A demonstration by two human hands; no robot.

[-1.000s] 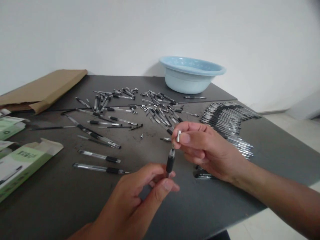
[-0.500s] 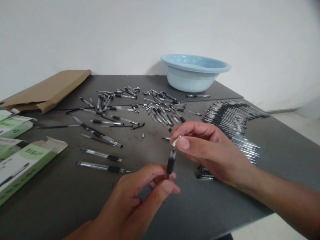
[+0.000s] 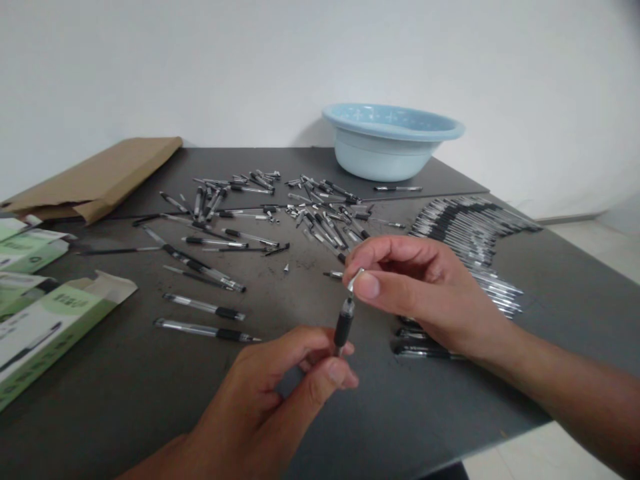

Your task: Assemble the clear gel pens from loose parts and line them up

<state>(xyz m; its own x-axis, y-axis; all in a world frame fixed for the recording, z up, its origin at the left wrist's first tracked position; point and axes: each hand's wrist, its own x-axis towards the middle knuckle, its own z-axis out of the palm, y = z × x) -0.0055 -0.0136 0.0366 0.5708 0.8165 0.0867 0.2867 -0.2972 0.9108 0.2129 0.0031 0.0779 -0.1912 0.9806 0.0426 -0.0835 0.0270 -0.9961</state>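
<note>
My left hand (image 3: 295,380) pinches the clear barrel of a gel pen (image 3: 343,327), which stands nearly upright with its black grip upward. Just above it, my right hand (image 3: 415,287) holds a small silver cone-shaped pen tip (image 3: 355,281) between thumb and forefinger. The cone sits at the pen's upper end; whether it is seated on the barrel I cannot tell. To the left lie two pens, one without a cone (image 3: 205,307) and one with a pointed end (image 3: 207,331). A loose silver cone (image 3: 287,268) rests on the table beyond my hands.
Pen parts (image 3: 325,220) lie scattered across the dark table (image 3: 380,427). A dense row of pens (image 3: 450,223) spreads at the right, partly behind my right hand. A light blue basin (image 3: 385,157) stands at the back. Green-white boxes (image 3: 65,320) and a brown paper envelope (image 3: 100,173) lie left.
Both hands keep almost the same grip and place, with the pen and cone shifted very slightly right. The view has moved a little.
</note>
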